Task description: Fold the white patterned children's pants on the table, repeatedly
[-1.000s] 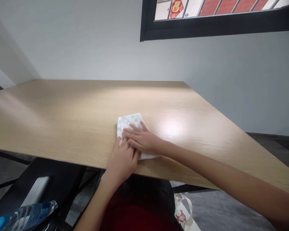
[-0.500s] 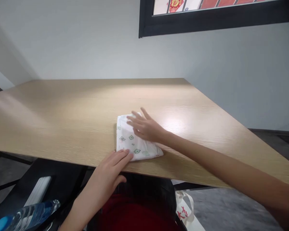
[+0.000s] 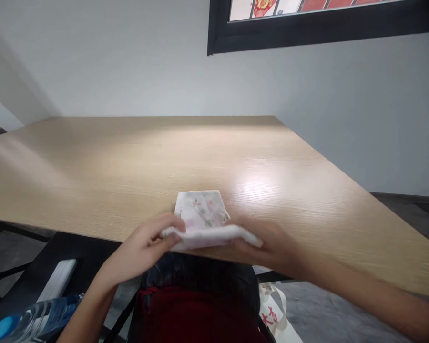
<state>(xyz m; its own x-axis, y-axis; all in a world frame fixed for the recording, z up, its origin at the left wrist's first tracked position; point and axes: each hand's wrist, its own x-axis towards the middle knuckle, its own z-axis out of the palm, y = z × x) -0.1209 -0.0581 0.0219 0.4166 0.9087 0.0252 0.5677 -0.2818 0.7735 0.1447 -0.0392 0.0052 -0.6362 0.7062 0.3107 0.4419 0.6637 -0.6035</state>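
Observation:
A white cloth (image 3: 202,207) with a small green and reddish print lies at the table's near edge, its front part lifted and bent into a raised fold. My left hand (image 3: 152,240) pinches the left end of that fold between thumb and fingers. At the other end, my right hand (image 3: 259,236) is closed on the right corner, blurred by motion, with its fingertips partly behind the fabric. The back of the cloth rests flat on the wood.
The wooden table (image 3: 128,162) stretches back to a grey wall (image 3: 146,62). Below its edge at left are a water bottle (image 3: 39,317) and a black chair seat (image 3: 89,252). A white bag (image 3: 273,312) with red writing sits low right of my lap.
My right hand has come down from the top of the cloth to its near right corner. The left hand now grips the near left corner, and the front edge has been lifted.

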